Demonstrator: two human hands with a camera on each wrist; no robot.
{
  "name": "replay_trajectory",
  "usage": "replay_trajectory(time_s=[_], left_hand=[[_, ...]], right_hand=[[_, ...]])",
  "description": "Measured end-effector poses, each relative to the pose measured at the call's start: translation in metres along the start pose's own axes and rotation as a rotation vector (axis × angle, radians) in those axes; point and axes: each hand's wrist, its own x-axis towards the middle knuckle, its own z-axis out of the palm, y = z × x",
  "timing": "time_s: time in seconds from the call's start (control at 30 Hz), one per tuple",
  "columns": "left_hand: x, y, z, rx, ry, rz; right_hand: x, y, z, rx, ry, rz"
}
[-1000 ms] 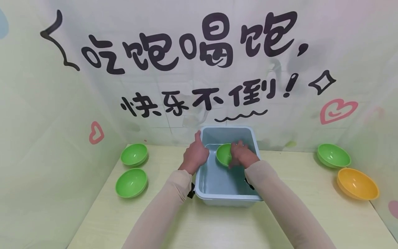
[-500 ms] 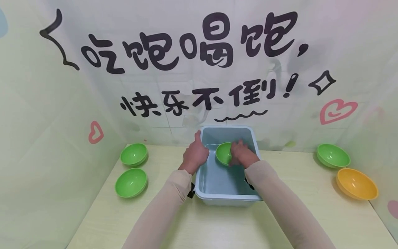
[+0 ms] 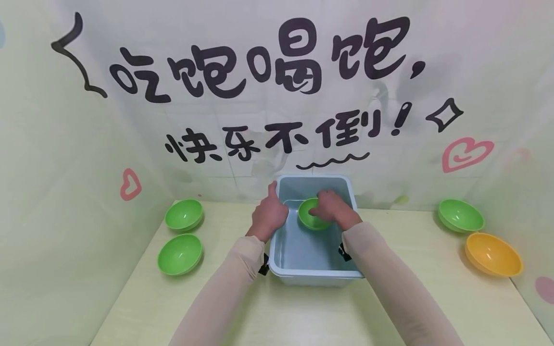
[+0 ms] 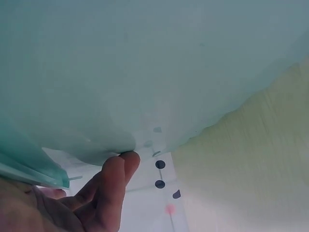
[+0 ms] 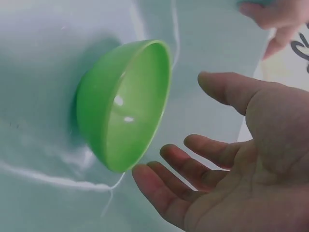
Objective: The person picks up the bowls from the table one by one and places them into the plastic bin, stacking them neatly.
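Observation:
A light blue plastic bin (image 3: 313, 273) stands against the back wall. My left hand (image 3: 269, 214) grips its left rim, thumb on the inner side; the left wrist view shows the fingers (image 4: 114, 181) against the outer wall. Inside the bin, toward the back, a green bowl (image 5: 123, 106) sits upright on the floor. Over that bowl hovers my right hand (image 3: 333, 207), its fingers and thumb spread with nothing between them. The right wrist view shows the fingertips (image 5: 142, 174) just off the bowl's rim.
Two green bowls, a rear one (image 3: 183, 215) and a nearer one (image 3: 180, 254), stand on the table (image 3: 303, 317) at the left. At the right are another green bowl (image 3: 461, 215) and an orange bowl (image 3: 493, 254). A printed cloth (image 3: 242, 29) hangs behind.
My right hand has shifted from the bowl's right rim to over the bowl, the thumb now showing above its inside. The left hand stays at the bin's rim.

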Motion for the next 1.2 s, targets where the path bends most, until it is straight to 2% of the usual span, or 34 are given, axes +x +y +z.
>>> replay_trajectory(time_s=[0.27, 0.6, 0.97, 1.2], left_hand=[[0.002, -0.001, 0.000, 0.005, 0.000, 0.007], [0.002, -0.001, 0.003, 0.012, -0.015, -0.003], [0.004, -0.002, 0.003, 0.032, -0.004, -0.001], [0.001, -0.001, 0.001, 0.020, -0.002, 0.002]], right_hand=[[-0.001, 0.001, -0.008, 0.125, 0.029, -0.088], [-0.011, -0.006, -0.023, 0.206, 0.046, -0.117], [-0.021, -0.007, -0.048, 0.276, 0.097, -0.099], [-0.026, 0.002, -0.056, 0.320, 0.127, -0.071]])
